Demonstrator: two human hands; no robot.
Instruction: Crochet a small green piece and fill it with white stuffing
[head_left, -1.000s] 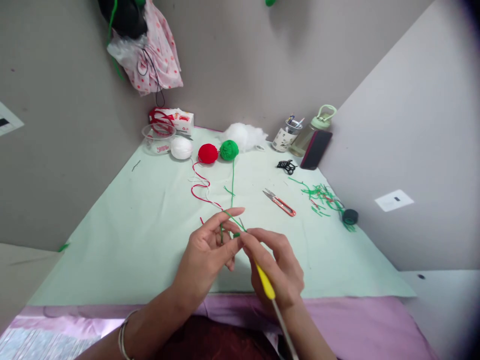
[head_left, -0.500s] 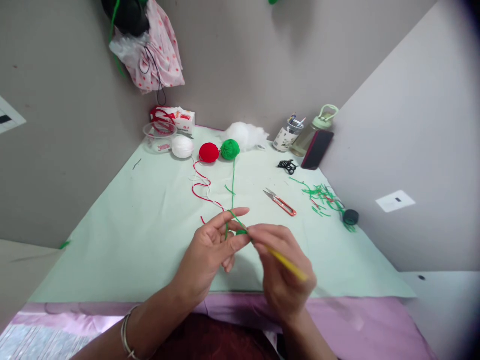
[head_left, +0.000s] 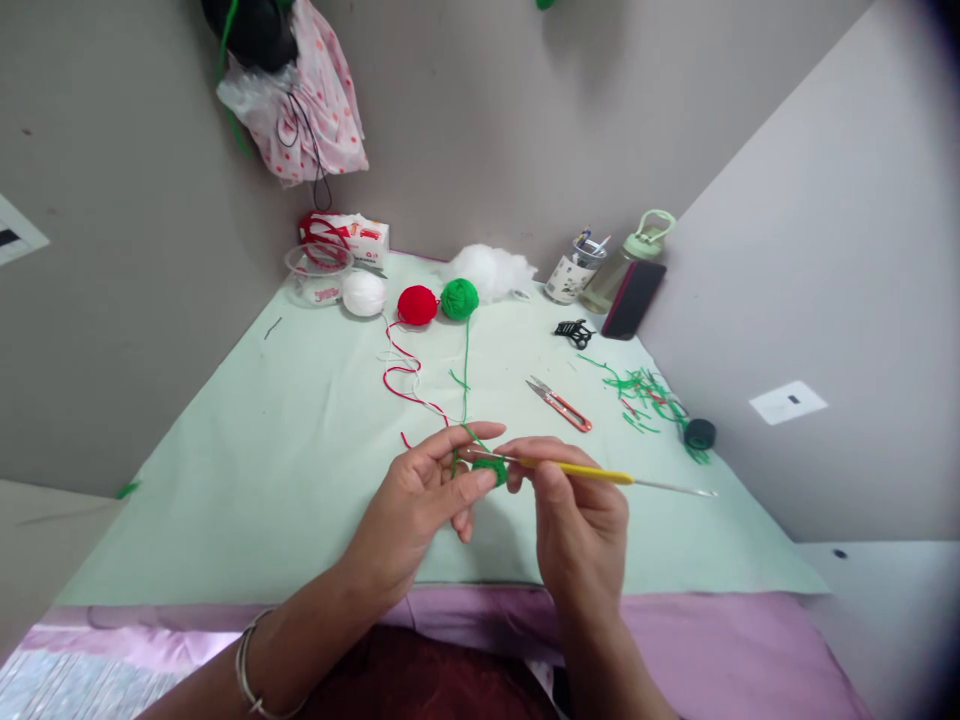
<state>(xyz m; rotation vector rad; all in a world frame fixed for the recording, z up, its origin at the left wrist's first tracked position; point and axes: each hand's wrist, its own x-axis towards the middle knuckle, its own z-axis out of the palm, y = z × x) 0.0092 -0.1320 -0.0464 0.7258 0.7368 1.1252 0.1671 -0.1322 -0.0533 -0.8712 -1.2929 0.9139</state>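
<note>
A small green crochet piece (head_left: 490, 470) is pinched in my left hand (head_left: 420, 500), between thumb and fingers. Green yarn (head_left: 466, 375) runs from the green yarn ball (head_left: 460, 299) over my raised left index finger down to the piece. My right hand (head_left: 581, 520) grips a crochet hook (head_left: 585, 470) with a yellow handle and a metal shaft at both ends. Its left tip lies at the top edge of the piece, close to the left fingers; whether it passes through a stitch I cannot tell.
Beyond my hands are a red yarn ball (head_left: 417, 305), a white yarn ball (head_left: 364, 294) and white stuffing (head_left: 491, 272). Orange thread snips (head_left: 559, 404), a black claw clip (head_left: 574, 333) and green yarn scraps (head_left: 645, 395) lie right. A phone (head_left: 634, 300) leans by a bottle (head_left: 609, 275).
The hook has swung from slanting down toward me to nearly level, its far end now pointing right. My right hand has rotated with it. More of the green piece shows; my left hand barely moved.
</note>
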